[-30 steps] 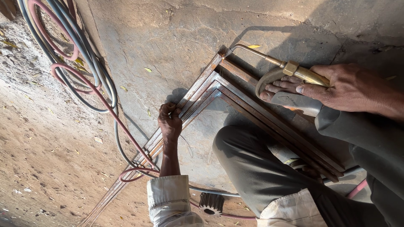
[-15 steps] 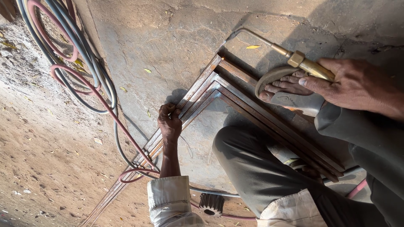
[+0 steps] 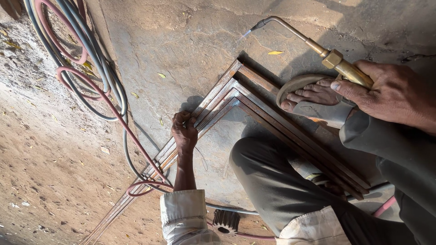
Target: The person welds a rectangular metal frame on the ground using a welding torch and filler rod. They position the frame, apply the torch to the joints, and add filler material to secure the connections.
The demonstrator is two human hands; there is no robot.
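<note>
Two hands are busy here: the right hand (image 3: pixel 395 93) is wrapped tight round the brass torch (image 3: pixel 318 47), whose bent tip hangs over bare concrete, well off the frame's corner. The left hand (image 3: pixel 184 134) is closed on a rusty frame (image 3: pixel 254 97) bar, just below that corner. A sandalled foot (image 3: pixel 309 97) pins the frame's other arm, right under the torch handle. To my eye, a swing could carry the tip across toes, or towards the hoses (image 3: pixel 91 77) nearby.
</note>
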